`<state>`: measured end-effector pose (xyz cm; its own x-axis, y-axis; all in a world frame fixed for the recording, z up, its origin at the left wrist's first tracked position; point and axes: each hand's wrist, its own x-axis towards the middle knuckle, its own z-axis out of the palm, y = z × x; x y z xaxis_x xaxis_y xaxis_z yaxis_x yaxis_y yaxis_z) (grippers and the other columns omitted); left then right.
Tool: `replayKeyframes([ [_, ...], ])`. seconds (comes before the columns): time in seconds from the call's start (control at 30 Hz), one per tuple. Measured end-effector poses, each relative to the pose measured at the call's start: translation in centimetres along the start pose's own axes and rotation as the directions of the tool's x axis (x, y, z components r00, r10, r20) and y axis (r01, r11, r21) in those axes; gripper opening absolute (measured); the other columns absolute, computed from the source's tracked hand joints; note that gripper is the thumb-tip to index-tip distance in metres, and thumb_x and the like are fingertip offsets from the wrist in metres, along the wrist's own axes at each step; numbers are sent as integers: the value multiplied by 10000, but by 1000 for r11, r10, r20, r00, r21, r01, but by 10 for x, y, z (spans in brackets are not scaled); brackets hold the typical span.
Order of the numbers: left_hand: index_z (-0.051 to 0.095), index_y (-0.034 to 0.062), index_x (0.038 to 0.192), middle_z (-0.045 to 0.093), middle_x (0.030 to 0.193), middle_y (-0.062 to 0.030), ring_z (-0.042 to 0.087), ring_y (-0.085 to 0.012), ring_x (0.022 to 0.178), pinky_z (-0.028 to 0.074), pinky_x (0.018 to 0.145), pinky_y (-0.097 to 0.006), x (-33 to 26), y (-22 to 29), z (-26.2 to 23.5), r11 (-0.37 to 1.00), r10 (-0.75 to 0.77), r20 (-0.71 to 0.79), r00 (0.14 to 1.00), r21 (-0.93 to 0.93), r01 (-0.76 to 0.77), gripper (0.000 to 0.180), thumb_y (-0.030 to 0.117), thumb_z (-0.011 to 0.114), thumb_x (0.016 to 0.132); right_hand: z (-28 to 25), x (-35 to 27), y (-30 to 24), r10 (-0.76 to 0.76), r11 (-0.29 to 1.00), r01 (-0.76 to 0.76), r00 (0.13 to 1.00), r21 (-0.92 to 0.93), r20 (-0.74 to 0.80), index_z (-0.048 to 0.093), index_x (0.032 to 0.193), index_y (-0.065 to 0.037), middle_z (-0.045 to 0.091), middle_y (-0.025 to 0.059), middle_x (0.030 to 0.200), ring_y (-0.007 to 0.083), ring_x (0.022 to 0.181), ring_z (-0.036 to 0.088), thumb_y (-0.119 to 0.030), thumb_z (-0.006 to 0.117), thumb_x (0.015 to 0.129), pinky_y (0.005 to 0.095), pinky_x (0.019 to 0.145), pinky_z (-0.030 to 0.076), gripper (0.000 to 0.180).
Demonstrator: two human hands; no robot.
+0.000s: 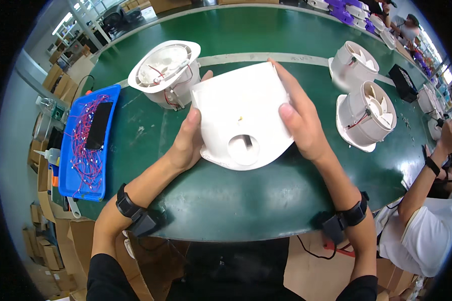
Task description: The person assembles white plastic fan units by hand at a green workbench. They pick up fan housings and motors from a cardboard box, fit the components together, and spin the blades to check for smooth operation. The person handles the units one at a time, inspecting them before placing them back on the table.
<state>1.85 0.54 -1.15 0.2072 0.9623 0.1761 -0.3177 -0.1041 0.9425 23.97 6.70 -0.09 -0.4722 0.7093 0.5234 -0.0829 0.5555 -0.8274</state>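
White plastic housing (241, 118) with a round hole in its face is held above the green table (246, 195), gripped on both sides: left hand (188, 140) clamped on its left edge, right hand (301, 118) wrapped over its right edge. A fan unit with red wires (166, 72) sits just behind. A blue tray of red wires (88, 143) lies at left; two more fan units (366, 113) at right.
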Motion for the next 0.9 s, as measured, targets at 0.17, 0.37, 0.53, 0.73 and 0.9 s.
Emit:
replayKeyframes([
  [0.17,278,-23,1466,416,1454,-196,456,-303,1316,361,1109,-421,-3,-10,-2,994,42,-116,992,102,-30,858,652,333,940,1,1,0,2,1000,-2,1000,-17,-11,343,1470,7,581,204,1225,219,957,627,-329,563,910,324,850,487,689],
  [0.37,256,-13,1479,379,1475,-190,402,-293,1353,317,1130,-420,-6,-11,-13,992,-59,-22,998,-113,56,801,566,436,956,2,-1,-6,13,998,-15,999,-55,-33,367,1453,9,614,201,1160,212,895,642,-331,558,917,317,795,506,663],
  [0.53,279,-22,1463,400,1455,-201,419,-298,1338,337,1123,-425,-3,-8,-12,980,-39,11,999,-197,41,743,534,397,986,6,0,-10,18,998,-24,996,-64,-86,421,1416,23,638,202,1100,201,863,644,-340,545,929,312,769,511,620],
  [0.73,239,-20,1478,363,1470,-208,410,-297,1346,349,1120,-426,0,-3,-6,984,-28,-8,1000,-174,26,745,535,363,997,7,2,-8,8,998,-17,993,-68,-120,451,1395,34,648,189,1061,178,866,623,-336,526,942,295,793,498,590],
  [0.9,247,-8,1478,372,1463,-199,420,-288,1340,360,1110,-435,1,1,0,988,-42,-16,999,-150,39,753,561,344,994,9,2,-10,-14,997,3,988,-71,-155,481,1363,60,653,185,1041,165,888,614,-322,503,948,276,823,483,565],
])
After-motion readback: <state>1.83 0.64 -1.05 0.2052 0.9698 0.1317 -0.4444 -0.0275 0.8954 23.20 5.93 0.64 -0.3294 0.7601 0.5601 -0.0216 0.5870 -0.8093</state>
